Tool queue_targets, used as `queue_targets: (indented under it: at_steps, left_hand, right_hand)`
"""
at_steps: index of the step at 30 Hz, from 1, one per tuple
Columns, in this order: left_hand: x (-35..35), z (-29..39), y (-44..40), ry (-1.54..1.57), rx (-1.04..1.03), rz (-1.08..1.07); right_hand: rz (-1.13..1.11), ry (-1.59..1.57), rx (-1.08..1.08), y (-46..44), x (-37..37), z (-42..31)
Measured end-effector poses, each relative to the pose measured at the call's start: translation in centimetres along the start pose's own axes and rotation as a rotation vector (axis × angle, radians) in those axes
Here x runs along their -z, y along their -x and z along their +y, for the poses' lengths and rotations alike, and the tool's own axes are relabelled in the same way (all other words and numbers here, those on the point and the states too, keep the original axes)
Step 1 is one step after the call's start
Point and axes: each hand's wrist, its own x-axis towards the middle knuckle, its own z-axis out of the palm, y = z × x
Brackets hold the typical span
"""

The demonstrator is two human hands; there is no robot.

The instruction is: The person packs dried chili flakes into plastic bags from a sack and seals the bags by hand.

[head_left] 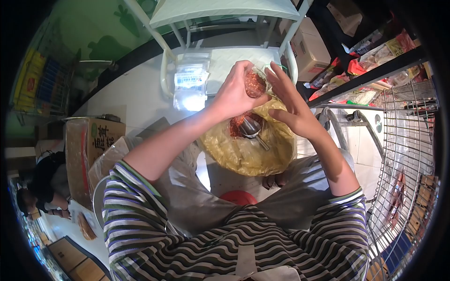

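Observation:
My left hand [234, 93] is wrapped round a small clear bag of red chili flakes [256, 85], held above a large yellow plastic bag [234, 154]. My right hand [289, 105] is just right of the small bag, fingers apart and holding nothing; whether its fingertips touch the plastic I cannot tell. Inside the open yellow bag, a metal scoop [251, 125] lies on loose chili flakes [236, 127], its handle towards me. Flat clear bags with labels [192, 77] lie in a stack left of my hands, on the pale lower shelf of a stand.
The pale stand [225, 11] rises ahead of me. At left is a cardboard box [96, 140], with another person [51, 187] beyond it. A wire cart [408, 140] stands at right, near shelves of packaged goods [375, 61]. Something red [239, 197] shows below my lap.

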Motion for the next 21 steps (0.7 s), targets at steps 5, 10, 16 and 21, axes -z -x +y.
queue_targets:
  at_steps: [5, 10, 16, 21]
  left_hand:
    - [0.01, 0.03, 0.05, 0.064, 0.016, -0.008]
    - [-0.08, -0.08, -0.01, 0.069, 0.033, 0.018]
    - [-0.28, -0.33, -0.03, 0.106, -0.02, 0.074]
    - [-0.28, -0.19, -0.02, 0.217, -0.003, 0.068]
  right_hand:
    - [-0.077, -0.175, -0.034, -0.11, 0.2, -0.1]
    - [-0.012, -0.011, 0.074, -0.03, -0.37, -0.03]
    - [-0.125, -0.213, 0.0, -0.13, -0.46, -0.58]
    - [-0.072, -0.152, 0.039, -0.01, -0.49, -0.77]
